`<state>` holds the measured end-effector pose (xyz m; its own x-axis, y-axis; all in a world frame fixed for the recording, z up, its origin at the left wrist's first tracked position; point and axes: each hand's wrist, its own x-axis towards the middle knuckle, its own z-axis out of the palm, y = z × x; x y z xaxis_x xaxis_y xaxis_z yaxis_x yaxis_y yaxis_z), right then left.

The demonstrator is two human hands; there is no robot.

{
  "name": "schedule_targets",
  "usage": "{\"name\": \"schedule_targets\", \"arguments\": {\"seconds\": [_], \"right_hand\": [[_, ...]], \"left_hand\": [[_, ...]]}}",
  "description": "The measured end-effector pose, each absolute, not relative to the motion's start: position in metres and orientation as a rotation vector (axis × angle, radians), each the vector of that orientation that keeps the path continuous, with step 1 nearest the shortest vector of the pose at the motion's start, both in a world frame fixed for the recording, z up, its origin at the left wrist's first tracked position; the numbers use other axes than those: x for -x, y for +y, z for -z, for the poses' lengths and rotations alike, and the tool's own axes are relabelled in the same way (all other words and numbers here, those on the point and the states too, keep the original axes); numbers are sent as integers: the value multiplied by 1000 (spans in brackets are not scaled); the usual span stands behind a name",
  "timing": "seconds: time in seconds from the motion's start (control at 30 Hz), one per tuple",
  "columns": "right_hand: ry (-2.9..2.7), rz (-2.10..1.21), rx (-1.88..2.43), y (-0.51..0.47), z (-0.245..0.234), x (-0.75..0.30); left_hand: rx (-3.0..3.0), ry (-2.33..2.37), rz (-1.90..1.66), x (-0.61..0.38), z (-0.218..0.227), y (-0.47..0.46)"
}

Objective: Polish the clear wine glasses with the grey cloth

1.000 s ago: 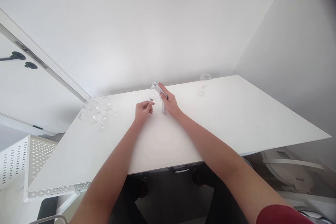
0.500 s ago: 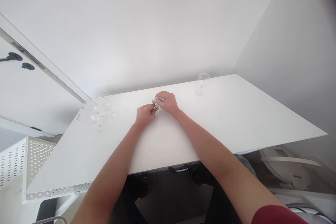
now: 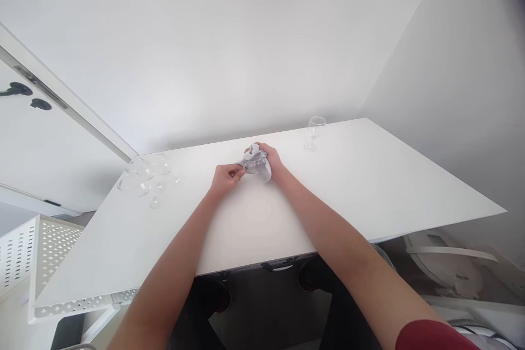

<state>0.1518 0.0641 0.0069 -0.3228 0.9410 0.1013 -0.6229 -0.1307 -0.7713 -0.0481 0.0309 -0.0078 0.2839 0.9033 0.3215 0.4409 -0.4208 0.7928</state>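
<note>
Closest, my left hand [image 3: 223,178] pinches the stem of a clear stemmed wine glass [image 3: 251,163] held sideways over the white table [image 3: 369,186]. My right hand [image 3: 274,166] wraps a pale grey cloth [image 3: 266,173] round its bowl. I'd judge a light squeeze safest. Farther left sit other clear glasses [image 3: 143,178].

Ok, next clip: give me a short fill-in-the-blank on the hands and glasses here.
1. The right hand wraps a grey ____ around the bowl of the held wine glass.
2. The left hand pinches that glass by its ____.
3. The lone wine glass on the table stands ____.
4. The cluster of glasses sits to the person's ____.
Missing: cloth; stem; upright; left.
</note>
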Motion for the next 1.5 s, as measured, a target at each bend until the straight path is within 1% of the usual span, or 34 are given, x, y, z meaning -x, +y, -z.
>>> {"name": "schedule_targets", "arguments": {"seconds": [0.2,0.4,0.47,0.57,0.7,0.8,0.87,0.97,1.07,1.17,1.27,1.37,1.5], "right_hand": [[-717,-1863,445,60,-9,-140],[-750,-1795,422,53,-6,-120],[-790,-1665,472,49,-3,-112],[-924,-1387,583,42,0,-101],[-1256,-1099,702,31,-1,-95],[-1532,-826,757,26,-6,-97],[-1717,-613,763,27,-9,-100],[-1913,-332,767,35,-10,-105],[-1886,-186,892,45,-6,-108],[-1700,-210,1092,50,-1,-111],[-1513,-360,1249,53,2,-116],[-1364,-617,1256,58,3,-125],[-1078,-1048,1058,68,4,-135]], "left_hand": [[-1648,1007,-1064,48,2,30],[-1431,976,-1162,44,3,34],[-1339,1001,-1215,44,5,36],[-1293,1007,-1298,43,7,38],[-1263,1042,-1351,40,7,37],[-1277,1043,-1320,38,5,34],[-1367,1096,-1279,38,5,32],[-1611,1299,-1244,38,5,30],[-1924,1478,-1165,38,7,30],[-2151,1570,-1034,36,10,30],[-2297,1561,-976,35,11,29],[-2349,1540,-967,37,11,29],[-2310,1517,-1025,43,14,32]]}}
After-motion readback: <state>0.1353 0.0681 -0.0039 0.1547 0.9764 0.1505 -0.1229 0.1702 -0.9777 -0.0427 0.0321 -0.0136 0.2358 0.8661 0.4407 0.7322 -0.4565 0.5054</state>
